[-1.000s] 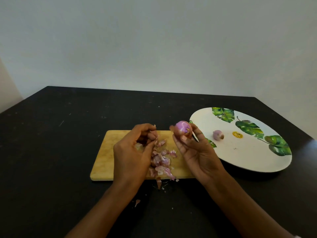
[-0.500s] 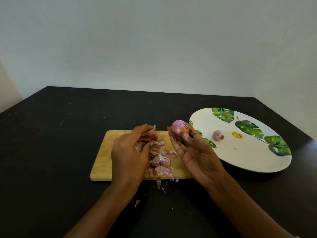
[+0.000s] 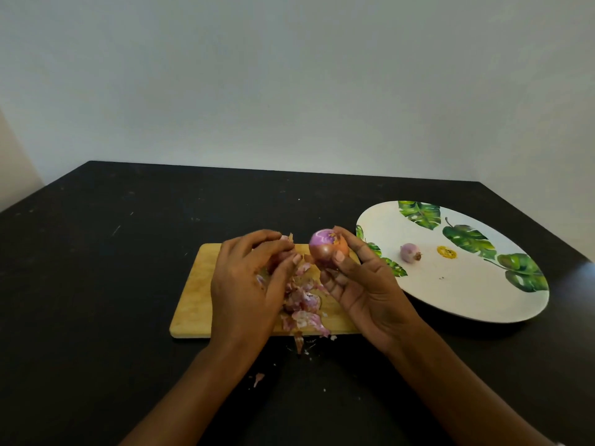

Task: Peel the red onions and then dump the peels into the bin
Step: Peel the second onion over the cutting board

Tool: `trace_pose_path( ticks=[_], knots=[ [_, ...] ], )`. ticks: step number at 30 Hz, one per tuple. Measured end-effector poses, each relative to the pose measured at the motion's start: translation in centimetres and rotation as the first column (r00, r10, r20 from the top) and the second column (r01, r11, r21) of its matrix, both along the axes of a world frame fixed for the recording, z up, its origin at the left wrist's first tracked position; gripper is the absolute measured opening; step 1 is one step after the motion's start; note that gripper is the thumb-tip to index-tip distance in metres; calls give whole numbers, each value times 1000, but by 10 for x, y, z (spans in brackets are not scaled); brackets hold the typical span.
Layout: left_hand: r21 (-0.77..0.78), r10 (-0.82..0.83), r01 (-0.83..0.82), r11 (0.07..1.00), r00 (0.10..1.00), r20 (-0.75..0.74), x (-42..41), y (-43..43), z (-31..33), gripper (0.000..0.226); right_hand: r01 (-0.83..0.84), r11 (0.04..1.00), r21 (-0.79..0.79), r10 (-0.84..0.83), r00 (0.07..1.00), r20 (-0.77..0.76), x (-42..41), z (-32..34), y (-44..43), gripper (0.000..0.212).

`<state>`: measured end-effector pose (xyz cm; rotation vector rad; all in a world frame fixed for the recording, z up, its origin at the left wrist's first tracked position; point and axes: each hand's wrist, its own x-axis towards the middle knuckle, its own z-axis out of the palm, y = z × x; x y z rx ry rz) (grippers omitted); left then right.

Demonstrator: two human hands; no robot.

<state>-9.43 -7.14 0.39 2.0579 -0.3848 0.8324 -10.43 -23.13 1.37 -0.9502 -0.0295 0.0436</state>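
Mid-peel, by my read: one onion done, one part-stripped, dumping not begun.
I see the right hand (image 3: 363, 284) gripping a small round red onion (image 3: 325, 247) in curled fingertips just above the pale wooden cutting board's (image 3: 194, 297) far right corner. I judge its long axis near upright, bare purple end up, brown papery skin below. The left hand (image 3: 244, 284) pinches a peel scrap (image 3: 287, 238). Loose pink peels (image 3: 302, 300) heap on the board, and a peeled onion (image 3: 409, 252) lies on the leaf-print white plate (image 3: 467, 294). No bin in view.
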Motion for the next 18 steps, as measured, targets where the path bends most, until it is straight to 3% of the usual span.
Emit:
trace_pose_path(
  ticks=[7, 14, 18],
  knots=[
    [74, -181, 175, 982, 980, 83, -5, -4, 1, 31, -37, 983, -182, 38, 999, 2, -1, -4, 2, 55],
    [124, -137, 125, 984, 986, 94, -6, -3, 2, 41, -36, 957, -288, 42, 999, 16, 0, -8, 0, 55],
    [65, -140, 140, 988, 990, 2, -7, -2, 8, 45, -24, 934, -355, 34, 999, 20, 1, -10, -1, 56]
  ],
)
